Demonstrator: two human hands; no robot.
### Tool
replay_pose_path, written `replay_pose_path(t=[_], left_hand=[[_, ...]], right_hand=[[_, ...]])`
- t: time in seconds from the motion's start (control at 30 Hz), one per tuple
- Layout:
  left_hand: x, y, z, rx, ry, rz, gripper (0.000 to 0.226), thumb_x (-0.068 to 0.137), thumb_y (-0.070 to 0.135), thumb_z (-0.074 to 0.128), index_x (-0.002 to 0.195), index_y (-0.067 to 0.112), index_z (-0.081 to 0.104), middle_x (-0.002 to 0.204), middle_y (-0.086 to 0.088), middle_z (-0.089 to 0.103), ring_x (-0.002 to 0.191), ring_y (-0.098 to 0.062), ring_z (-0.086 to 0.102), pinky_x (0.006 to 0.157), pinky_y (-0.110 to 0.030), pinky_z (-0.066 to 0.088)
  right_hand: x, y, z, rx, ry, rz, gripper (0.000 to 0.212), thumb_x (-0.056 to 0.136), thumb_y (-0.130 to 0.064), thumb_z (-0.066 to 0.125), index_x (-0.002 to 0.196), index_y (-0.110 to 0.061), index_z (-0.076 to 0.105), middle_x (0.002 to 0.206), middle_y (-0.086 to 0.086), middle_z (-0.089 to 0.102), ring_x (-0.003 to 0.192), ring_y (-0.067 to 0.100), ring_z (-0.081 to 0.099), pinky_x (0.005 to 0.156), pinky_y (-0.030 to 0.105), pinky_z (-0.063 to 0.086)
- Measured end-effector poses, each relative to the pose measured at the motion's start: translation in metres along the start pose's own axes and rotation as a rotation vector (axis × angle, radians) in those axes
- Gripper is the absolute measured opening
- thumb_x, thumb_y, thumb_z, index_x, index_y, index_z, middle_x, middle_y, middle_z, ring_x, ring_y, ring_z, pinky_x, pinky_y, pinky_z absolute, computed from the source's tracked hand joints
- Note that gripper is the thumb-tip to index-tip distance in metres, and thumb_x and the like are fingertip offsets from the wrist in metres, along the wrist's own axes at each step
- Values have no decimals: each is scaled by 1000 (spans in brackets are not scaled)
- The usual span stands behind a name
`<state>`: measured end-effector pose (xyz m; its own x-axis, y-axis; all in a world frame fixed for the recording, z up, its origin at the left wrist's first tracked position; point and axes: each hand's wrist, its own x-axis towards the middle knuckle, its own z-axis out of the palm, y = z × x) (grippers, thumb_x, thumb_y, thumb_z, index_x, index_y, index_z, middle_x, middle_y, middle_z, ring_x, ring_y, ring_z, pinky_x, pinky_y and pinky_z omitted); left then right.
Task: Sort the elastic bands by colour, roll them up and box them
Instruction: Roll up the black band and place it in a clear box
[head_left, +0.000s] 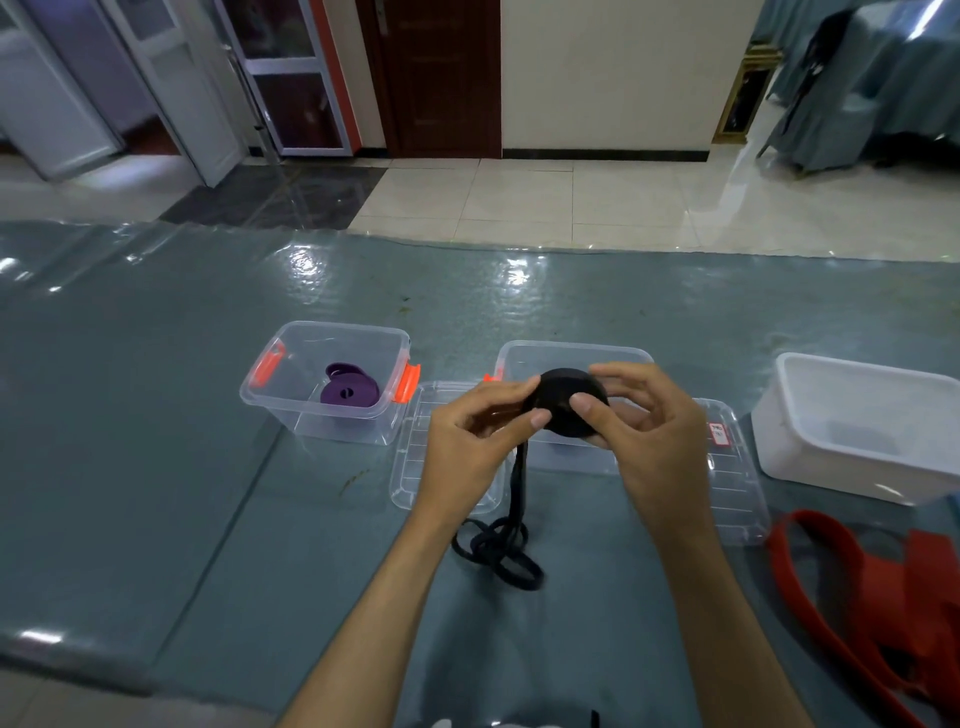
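black band (563, 408) roll, flat face toward camera, pinched by both hands, tail hanging down.

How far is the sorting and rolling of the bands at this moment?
Done: rolled purple bands lie in the left clear plastic box. In hand: left hand and right hand hold a half-rolled black band, its tail on the table. Left: loose red bands; the white box looks unfilled.

Black band roll (563, 402) between both hands
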<state>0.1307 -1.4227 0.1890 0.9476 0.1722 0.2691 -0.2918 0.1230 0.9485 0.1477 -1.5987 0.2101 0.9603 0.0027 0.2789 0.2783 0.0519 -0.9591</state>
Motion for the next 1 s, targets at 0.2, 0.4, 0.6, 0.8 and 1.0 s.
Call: replay_pose_path(t=[0.2,0.4,0.6,0.8,1.0], left_hand=[[1,2,-5,36,-8,-10,29,81,10,88,103,28,82,102,0,82,97,-18,79,84,-21,60],[2,3,-5,-1,-90,-16,39,82,1,85,108,29,83,109,1,80,105,-16,77,90,-20,58],[2,3,-2,-11,35,57,21,80,12,89,96,24,82,103,-5,81,101,-23,78,89,-25,60],[5,7,-9,23,-96,23,43,83,-1,83,110,32,82,112,2,80,108,-17,76,94,-23,58],[1,5,-2,1,-42,11,32,79,9,89,103,31,82,104,-2,81,100,-21,78,89,-24,60]], right_hand=[[-2,6,0,-41,-51,70,32,80,-2,88,87,-10,58,91,-2,81,86,14,81,74,22,63],[-5,3,1,20,27,6,28,82,-5,85,103,-17,70,96,2,81,90,19,80,76,30,65],[-2,1,-3,-27,-46,68,32,78,-11,88,92,-12,60,93,5,81,87,20,81,73,31,65],[-5,0,-1,24,-19,-9,31,85,1,82,108,-17,69,104,2,80,97,20,80,78,35,66],[-1,0,-2,1,13,-19,33,79,0,87,95,-15,61,94,0,81,89,17,80,74,23,63]])
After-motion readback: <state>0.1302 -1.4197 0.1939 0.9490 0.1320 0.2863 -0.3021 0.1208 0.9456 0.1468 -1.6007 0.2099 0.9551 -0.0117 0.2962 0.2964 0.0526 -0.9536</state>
